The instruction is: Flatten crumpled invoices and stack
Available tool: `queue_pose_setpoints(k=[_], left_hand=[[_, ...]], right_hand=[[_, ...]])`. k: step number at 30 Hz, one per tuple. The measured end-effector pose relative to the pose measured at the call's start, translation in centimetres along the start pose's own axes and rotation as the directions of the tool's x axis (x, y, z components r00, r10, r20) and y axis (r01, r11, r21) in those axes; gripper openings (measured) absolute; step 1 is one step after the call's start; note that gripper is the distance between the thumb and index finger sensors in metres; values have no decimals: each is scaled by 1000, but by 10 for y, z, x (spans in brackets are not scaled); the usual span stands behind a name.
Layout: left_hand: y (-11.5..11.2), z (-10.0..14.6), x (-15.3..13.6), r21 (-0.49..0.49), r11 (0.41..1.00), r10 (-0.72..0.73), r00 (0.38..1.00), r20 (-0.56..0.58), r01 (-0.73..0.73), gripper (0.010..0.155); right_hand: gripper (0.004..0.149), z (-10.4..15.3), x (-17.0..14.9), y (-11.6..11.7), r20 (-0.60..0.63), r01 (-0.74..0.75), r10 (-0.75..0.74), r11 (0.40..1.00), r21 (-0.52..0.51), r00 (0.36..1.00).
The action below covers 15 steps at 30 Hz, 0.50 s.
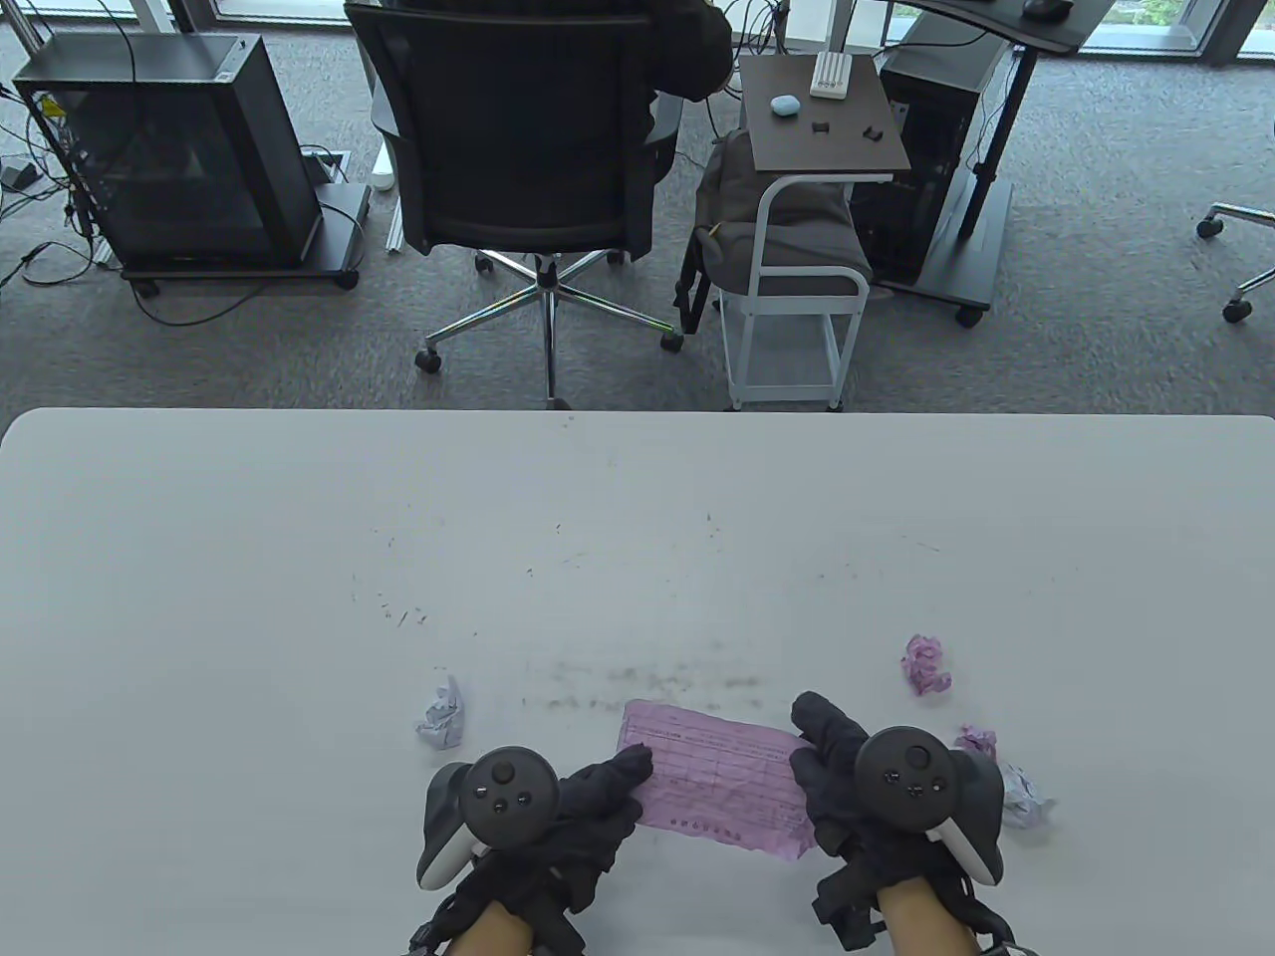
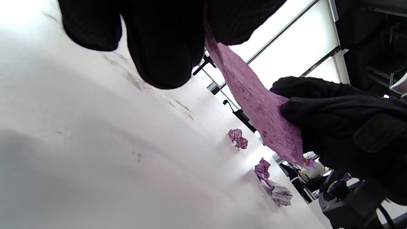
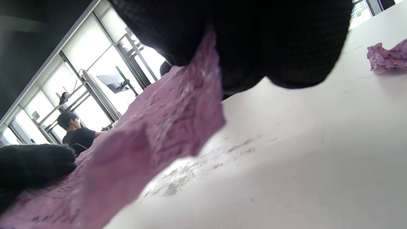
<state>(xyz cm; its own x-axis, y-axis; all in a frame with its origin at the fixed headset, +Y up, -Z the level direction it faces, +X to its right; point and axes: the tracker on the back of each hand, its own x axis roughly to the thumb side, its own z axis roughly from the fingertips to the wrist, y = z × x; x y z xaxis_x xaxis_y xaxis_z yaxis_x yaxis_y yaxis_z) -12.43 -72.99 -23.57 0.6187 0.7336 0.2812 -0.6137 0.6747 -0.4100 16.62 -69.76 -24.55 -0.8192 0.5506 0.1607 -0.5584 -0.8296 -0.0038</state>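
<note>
Where the two gloved hands meet at the near edge of the desk [image 1: 299, 558], a pink invoice [image 1: 717, 787] is stretched between them, mostly smoothed but still wrinkled. The left hand [image 1: 588, 797] has its grip on the sheet's left edge, the right hand [image 1: 832, 767] on its right edge. A white ball [image 1: 441, 715] of paper lies just left of the left hand. A pink ball [image 1: 925, 664] sits beyond the right hand, and a second pink ball [image 1: 977, 741] touches a white one [image 1: 1024, 797] just right of that hand. Past the desk stand an office chair [image 1: 518, 169] and a small cart [image 1: 807, 249].

From the left wrist, the left fingers [image 2: 165, 47] hang at the top, pinching the invoice [image 2: 254, 105] at its upper end. The sheet runs clear of the desk [image 2: 95, 159] down to the right hand [image 2: 343, 127], which pinches its other end. Two pink balls [image 2: 238, 138] [image 2: 263, 170] and a white one [image 2: 281, 194] lie on the desk behind; the lower pink ball touches the white one.

From the right wrist, the right fingers [image 3: 254, 41] clamp the invoice [image 3: 152, 140] at the top, the paper sagging away toward the left hand [image 3: 31, 165] at the lower left. A pink ball [image 3: 386, 57] rests on the desk [image 3: 302, 159] at the right edge.
</note>
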Motion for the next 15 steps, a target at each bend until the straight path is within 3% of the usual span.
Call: queue_pose_setpoints(k=[5, 8, 15], left_hand=[[-5, -16, -5, -150, 984, -116, 985, -124, 97, 60], [-12, -29, -10, -167, 965, -226, 963, -149, 200, 62], [-27, -52, -21, -227, 829, -548, 824, -144, 512, 63]], right_hand=[[55, -30, 7, 21, -6, -184, 186, 977, 106, 983], [55, -46, 10, 39, 19, -308, 308, 942, 137, 951], [56, -78, 11, 73, 35, -439, 441, 876, 203, 897]])
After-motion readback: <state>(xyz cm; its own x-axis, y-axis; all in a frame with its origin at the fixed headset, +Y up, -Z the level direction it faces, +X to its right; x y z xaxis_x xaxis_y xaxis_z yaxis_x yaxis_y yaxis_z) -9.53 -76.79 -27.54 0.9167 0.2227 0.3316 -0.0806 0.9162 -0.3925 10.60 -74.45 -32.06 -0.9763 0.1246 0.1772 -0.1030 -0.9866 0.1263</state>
